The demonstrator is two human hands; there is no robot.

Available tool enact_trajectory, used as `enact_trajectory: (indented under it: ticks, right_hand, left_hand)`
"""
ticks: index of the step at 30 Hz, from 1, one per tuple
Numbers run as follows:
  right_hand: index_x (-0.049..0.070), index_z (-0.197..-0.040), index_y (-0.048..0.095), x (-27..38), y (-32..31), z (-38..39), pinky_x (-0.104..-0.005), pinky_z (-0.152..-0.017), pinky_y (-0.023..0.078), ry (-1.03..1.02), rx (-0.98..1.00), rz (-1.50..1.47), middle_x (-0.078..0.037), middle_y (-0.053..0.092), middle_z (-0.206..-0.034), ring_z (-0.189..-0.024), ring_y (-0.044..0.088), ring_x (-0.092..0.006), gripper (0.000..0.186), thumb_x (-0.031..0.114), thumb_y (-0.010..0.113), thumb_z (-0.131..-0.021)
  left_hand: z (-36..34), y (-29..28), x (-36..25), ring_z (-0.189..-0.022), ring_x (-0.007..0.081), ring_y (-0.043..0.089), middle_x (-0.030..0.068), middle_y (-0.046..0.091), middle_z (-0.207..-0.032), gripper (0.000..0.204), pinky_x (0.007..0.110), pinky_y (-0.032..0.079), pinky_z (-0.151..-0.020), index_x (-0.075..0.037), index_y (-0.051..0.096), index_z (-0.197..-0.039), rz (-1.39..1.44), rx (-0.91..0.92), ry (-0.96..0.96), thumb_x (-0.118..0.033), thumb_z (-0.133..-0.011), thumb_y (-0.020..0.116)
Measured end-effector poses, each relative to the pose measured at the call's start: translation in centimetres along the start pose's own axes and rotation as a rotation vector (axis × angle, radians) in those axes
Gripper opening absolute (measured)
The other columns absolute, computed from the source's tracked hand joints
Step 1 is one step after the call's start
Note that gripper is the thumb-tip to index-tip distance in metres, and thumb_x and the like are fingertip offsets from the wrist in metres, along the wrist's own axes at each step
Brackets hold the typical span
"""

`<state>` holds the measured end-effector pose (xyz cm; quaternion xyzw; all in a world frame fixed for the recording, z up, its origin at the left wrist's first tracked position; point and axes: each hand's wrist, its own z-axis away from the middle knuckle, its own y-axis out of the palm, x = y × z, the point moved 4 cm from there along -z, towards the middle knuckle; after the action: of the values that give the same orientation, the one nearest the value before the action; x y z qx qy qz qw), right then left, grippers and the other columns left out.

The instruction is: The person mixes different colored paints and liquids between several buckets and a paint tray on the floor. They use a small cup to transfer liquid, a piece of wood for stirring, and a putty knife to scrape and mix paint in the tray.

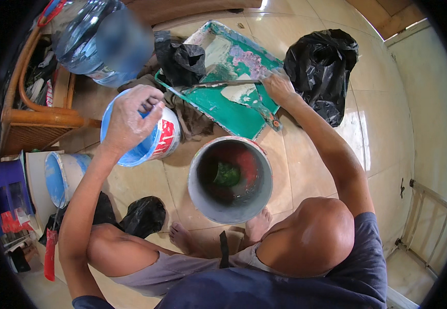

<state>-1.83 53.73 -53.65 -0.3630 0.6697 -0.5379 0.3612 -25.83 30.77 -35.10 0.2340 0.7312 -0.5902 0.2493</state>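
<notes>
**Stick (223, 83) at the right hand (279, 88), above the green tray (208, 109)**

From my remote seat I see the thin, dark stick lying nearly level across the view, over the smeared tray. The right hand grasps its right end, as far as I can make out (the fingers hide the tip).

I have the left hand (133, 116) over the rim of a white-and-blue bucket (166, 139), its fingers curled toward the thumb; I cannot tell whether they pinch anything.

On the tray I make out a paint-smeared tool (265, 114), its handle pointing toward the lower right edge, and a crumpled black bag (185, 62) at the left side. A bigger black bag (321, 72) sits just right of the tray.

Nearer the wearer's feet, I find a grey bucket (198, 180) with something green (227, 174) inside. Farther out, at the upper left, a clear blue water jug (74, 41) stands beside a wooden rack (53, 117).
</notes>
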Motion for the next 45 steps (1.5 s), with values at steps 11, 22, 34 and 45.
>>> enact_trajectory:
  ticks: [11, 22, 34, 45]
  right_hand:
    - [-0.004, -0.082, 0.058, -1.3, -5.6, 6.7, -0.0356, -0.061, 0.047, 0.325, 0.288, -0.778, -0.014, 0.060, -0.069, -0.067, 0.061, -0.0222, 0.018, 0.008, 0.044, -0.081]
    - [-0.002, -0.080, 0.057, 2.7, -5.3, 13.2, -0.0248, -0.052, 0.042, 0.849, 0.230, -1.365, -0.005, 0.055, -0.065, -0.058, 0.052, -0.0102, 0.015, 0.009, 0.049, -0.082]
    - [0.000, -0.079, 0.058, 5.1, -5.8, 8.8, -0.0402, -0.062, 0.045, 0.848, 0.002, -0.625, -0.015, 0.061, -0.071, -0.068, 0.060, -0.0310, 0.039, 0.034, 0.073, -0.066]
    - [0.001, -0.065, 0.056, 5.2, -3.4, 7.9, -0.0389, -0.058, 0.045, 1.004, -0.023, -0.913, -0.015, 0.059, -0.062, -0.058, 0.058, -0.0263, 0.038, 0.032, 0.077, -0.057]
  left_hand:
    - [-3.8, 9.4, 0.3, -0.073, 0.0087, 0.057, 0.0076, 0.064, -0.081, 0.023, 0.024, 0.047, -0.066, 0.005, 0.062, -0.093, 0.304, 0.459, -0.257, -0.016, -0.083, 0.062]
    - [-2.6, 14.7, 4.3, -0.061, 0.0069, 0.051, 0.0029, 0.060, -0.071, 0.018, 0.022, 0.041, -0.053, 0.001, 0.064, -0.086, 0.411, 0.587, -0.514, -0.017, -0.082, 0.062]
    - [-3.0, 14.6, 3.2, -0.068, 0.0102, 0.051, 0.0040, 0.059, -0.081, 0.026, 0.023, 0.044, -0.057, -0.004, 0.063, -0.092, 0.368, 0.682, -0.688, -0.029, -0.083, 0.061]
    - [-3.5, 19.2, 4.5, -0.092, 0.0196, 0.058, 0.0114, 0.060, -0.103, 0.041, 0.032, 0.048, -0.079, -0.001, 0.057, -0.109, 0.633, 0.789, -0.792, -0.034, -0.086, 0.058]
